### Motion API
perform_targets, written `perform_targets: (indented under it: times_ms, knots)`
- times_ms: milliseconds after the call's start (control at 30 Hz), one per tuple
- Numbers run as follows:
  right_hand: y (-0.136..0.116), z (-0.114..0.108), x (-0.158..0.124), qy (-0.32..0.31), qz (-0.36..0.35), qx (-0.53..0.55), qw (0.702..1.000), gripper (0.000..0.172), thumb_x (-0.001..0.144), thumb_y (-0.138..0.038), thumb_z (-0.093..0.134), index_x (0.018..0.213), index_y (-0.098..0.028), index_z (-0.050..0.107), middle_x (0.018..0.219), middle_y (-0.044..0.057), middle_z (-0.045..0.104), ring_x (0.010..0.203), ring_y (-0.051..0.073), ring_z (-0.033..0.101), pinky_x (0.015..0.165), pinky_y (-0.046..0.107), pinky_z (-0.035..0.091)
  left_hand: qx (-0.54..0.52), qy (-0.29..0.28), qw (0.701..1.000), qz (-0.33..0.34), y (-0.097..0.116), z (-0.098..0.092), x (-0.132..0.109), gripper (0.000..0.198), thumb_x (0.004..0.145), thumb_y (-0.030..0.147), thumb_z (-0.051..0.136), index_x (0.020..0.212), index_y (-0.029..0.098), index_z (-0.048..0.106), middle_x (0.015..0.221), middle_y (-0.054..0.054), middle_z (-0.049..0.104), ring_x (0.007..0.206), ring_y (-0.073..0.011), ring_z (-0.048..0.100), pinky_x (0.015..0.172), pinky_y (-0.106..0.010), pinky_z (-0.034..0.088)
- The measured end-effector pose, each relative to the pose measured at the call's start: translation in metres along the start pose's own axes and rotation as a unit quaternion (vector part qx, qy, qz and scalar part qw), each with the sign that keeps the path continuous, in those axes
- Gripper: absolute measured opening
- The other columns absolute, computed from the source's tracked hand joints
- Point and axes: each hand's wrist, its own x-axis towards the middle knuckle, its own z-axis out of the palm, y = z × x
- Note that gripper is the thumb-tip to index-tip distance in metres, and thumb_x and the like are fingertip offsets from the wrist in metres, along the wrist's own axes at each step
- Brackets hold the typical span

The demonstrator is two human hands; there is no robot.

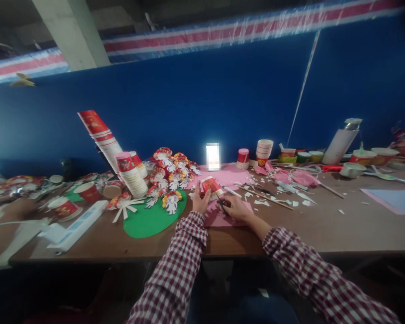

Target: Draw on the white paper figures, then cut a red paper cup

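Observation:
My left hand [200, 199] is closed around a red paper cup [210, 183], which is tilted over the pink paper [219, 217] at the table's front middle. To its right, my right hand [235, 209] grips dark-handled scissors [224, 208] with the blades toward the cup's edge. Whether the blades touch the cup is too small to tell. Just left lies a green sheet [145, 223] with a pile of paper cut-out figures [172, 202] on and behind it. White paper scraps [261, 203] are strewn to the right of my hands.
Leaning stacks of paper cups [131, 175] stand at left, near a white power strip [81, 227]. Another person's hand [18, 208] is at far left. Wooden sticks [276, 198], a short cup stack [264, 150] and a white thermos [339, 145] are at right. A blue partition [189, 103] backs the table.

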Motion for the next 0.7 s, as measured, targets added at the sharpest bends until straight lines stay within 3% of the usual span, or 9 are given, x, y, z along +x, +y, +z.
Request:
perform_targets:
  times_ms: [167, 500, 700]
  knots:
    - [-0.004, -0.002, -0.001, -0.008, 0.005, -0.014, 1.0, 0.028, 0.077, -0.032, 0.058, 0.091, -0.011, 0.07, 0.058, 0.002, 0.059, 0.05, 0.011, 0.046, 0.046, 0.021, 0.03, -0.012, 0.008, 1.0, 0.009, 0.006, 0.002, -0.002, 0.08, 0.066, 0.034, 0.076, 0.135, 0.025, 0.037, 0.084, -0.004, 0.066, 0.068, -0.0136, 0.064, 0.059, -0.024, 0.052]
    - [-0.003, -0.003, -0.002, -0.008, 0.011, -0.022, 1.0, 0.028, 0.078, -0.034, 0.058, 0.091, -0.013, 0.069, 0.064, 0.003, 0.063, 0.053, 0.012, 0.05, 0.048, 0.021, 0.032, -0.098, -0.012, 0.995, -0.025, 0.011, 0.006, -0.006, 0.07, 0.066, 0.039, 0.075, 0.129, 0.028, 0.045, 0.092, -0.003, 0.066, 0.07, -0.0119, 0.063, 0.064, -0.025, 0.052]
    - [-0.002, -0.002, -0.001, 0.001, 0.015, -0.023, 1.0, 0.031, 0.08, -0.038, 0.055, 0.089, -0.012, 0.069, 0.062, 0.003, 0.061, 0.051, 0.011, 0.047, 0.046, 0.021, 0.031, -0.115, 0.013, 0.993, -0.038, 0.011, 0.006, -0.006, 0.073, 0.066, 0.032, 0.076, 0.131, 0.028, 0.042, 0.093, -0.003, 0.064, 0.07, -0.0119, 0.062, 0.064, -0.025, 0.052]
